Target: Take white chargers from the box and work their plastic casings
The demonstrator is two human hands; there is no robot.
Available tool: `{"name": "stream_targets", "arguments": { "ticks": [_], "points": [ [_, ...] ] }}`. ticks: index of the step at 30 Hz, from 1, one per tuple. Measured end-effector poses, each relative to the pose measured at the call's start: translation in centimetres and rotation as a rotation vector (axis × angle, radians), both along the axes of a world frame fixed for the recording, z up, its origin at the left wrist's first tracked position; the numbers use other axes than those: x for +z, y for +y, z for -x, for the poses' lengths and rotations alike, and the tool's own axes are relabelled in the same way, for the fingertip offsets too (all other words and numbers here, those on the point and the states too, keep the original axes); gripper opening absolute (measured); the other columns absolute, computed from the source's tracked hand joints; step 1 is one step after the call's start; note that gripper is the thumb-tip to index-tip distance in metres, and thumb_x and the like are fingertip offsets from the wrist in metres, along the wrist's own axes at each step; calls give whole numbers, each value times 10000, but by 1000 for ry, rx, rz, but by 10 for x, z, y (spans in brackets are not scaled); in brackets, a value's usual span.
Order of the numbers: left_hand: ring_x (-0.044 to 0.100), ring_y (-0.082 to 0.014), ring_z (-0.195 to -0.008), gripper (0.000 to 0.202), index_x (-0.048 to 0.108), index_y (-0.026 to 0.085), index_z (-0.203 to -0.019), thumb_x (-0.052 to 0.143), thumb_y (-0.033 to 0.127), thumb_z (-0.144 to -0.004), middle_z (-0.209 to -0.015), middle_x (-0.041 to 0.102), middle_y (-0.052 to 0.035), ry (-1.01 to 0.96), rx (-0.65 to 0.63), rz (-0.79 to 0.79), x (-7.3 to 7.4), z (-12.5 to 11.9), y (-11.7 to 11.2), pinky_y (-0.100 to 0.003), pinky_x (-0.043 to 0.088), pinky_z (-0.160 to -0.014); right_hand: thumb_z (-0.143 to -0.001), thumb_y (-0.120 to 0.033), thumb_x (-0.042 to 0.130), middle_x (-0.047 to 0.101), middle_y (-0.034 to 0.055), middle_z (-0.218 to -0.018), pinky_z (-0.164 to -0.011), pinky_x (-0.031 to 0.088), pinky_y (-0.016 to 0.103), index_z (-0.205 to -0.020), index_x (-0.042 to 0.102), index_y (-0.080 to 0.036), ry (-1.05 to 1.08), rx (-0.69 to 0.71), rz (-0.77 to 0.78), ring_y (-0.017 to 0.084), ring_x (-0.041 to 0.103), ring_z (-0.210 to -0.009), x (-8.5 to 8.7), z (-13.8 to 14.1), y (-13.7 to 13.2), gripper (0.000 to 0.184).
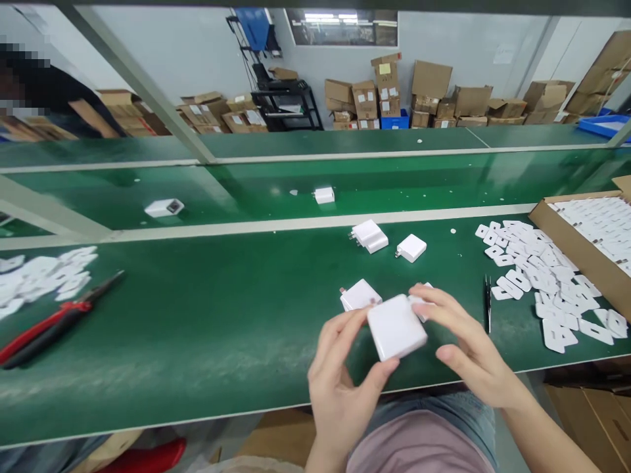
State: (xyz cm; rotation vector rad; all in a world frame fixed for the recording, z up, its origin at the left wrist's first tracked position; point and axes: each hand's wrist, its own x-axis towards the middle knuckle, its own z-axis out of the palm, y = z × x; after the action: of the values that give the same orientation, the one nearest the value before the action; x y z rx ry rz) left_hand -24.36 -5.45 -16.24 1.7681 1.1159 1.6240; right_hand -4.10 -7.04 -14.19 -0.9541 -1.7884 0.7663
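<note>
At the far left of the green bench (197, 341) lie loose white pieces (39, 276) and pliers (81, 306). Nearer the middle, the left hand (340, 374) pinches a square white charger (397, 327) between thumb and fingers, so handling looks underway. Other white chargers (369, 236) rest behind it; finished or waiting, I cannot tell. The right hand (468, 348) is loosely spread, fingertips by a partly hidden white block (422, 316), contact unclear. Rightward lie tweezers (488, 303), many unattached white plates (535, 266) and a filled carton (566, 233).

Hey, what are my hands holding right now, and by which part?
Your left hand holds a white charger by its edges, thumb at the lower edge, fingers at the upper left. Your right hand is open beside it.
</note>
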Motion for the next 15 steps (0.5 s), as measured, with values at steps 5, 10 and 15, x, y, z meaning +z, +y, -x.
{"name": "stream_targets", "arguments": {
  "ticks": [5,10,15],
  "points": [
    [622,-270,-1129,413,673,260,-1260,695,419,-879,-1205,703,-96,269,371,47,-14,14,28,-399,516,-964,-1035,-331,497,487,52,-1536,-1175,402,489,-1427,521,-343,-414,-194,52,266,373,-1475,-5,-41,22,393],
    [566,-354,-1224,501,645,268,-1240,691,546,-826,-1273,667,-125,249,357,337,-22,18,30,-535,473,-1024,-955,-222,587,475,146,-1546,-1188,374,544,-1487,460,-184,-743,31,53,318,358,-1483,-12,-49,49,548],
    [495,-417,-1323,629,619,219,-1238,855,411,-688,-1314,602,-168,53,404,189,-7,10,18,-597,432,-1099,-903,-240,702,675,179,-1228,-960,551,500,-1263,598,-116,-792,-19,26,320,660,-1136,1,-35,55,395]
  ]
}}
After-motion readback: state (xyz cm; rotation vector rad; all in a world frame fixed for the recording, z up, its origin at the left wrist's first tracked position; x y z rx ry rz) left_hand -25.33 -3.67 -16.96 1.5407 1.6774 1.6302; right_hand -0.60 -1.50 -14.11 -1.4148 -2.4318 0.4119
